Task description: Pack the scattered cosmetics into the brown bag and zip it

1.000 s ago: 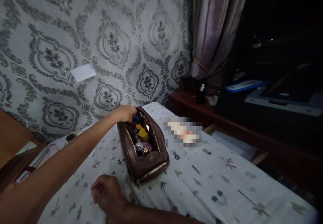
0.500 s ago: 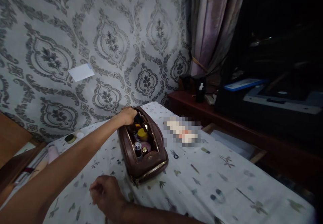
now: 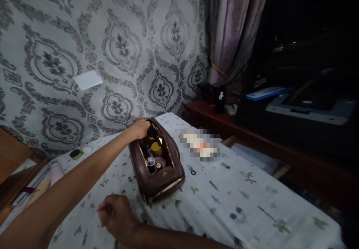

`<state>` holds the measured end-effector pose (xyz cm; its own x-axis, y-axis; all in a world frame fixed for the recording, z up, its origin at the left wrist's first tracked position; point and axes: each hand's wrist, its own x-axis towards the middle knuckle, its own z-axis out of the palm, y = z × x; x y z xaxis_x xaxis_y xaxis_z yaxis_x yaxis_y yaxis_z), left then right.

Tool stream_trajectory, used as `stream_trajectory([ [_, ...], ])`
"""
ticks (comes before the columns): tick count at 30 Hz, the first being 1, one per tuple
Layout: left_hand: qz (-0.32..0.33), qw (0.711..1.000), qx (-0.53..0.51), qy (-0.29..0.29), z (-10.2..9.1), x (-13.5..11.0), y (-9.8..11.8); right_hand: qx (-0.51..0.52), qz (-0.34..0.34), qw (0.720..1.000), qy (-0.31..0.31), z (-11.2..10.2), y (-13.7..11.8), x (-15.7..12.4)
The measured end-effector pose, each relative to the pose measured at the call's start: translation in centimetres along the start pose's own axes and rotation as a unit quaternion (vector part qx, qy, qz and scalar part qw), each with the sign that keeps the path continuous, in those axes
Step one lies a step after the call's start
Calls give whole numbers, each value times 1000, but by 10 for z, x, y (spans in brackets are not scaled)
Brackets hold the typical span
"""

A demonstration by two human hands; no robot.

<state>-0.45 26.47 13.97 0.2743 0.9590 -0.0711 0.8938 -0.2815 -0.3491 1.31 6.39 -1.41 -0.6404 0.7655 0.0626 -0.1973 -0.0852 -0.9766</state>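
A brown leather cosmetic bag [image 3: 140, 170] lies on the patterned cloth with its zipped top gaping. Inside it show a round yellow item [image 3: 156, 148], a small bottle with a silvery cap [image 3: 150, 163], a gold-capped item [image 3: 158, 166] and a pink round item. My left hand [image 3: 141, 128] is closed on the bag's far left rim; its fingertips are partly hidden there. In front of the bag, apart from it, my right hand [image 3: 117, 216] hovers or rests low over the cloth, its fingers curled in, with nothing visible in them.
A blurred-out item [image 3: 199, 145] lies right of the bag. Small jars [image 3: 75, 154] and a pink tube [image 3: 57, 172] are at the left edge. An open drawer [image 3: 254, 157] juts beside the cloth at right. A dark spray bottle [image 3: 220, 102] stands on the red-brown shelf.
The view has shifted slightly, so everything sits a little further left. My hands and the bag keep nearly the same places relative to each other.
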Motion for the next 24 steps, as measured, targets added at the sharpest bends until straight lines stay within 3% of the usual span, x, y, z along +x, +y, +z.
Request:
stream_trajectory([
  [17, -6, 999, -16, -30, -6, -1, -1, -31, 9, 999, 0, -1, -3, 0],
  [24, -4, 996, -84, -37, -34, -7, -26, -32, 7, 999, 8, 2, 5, 1],
])
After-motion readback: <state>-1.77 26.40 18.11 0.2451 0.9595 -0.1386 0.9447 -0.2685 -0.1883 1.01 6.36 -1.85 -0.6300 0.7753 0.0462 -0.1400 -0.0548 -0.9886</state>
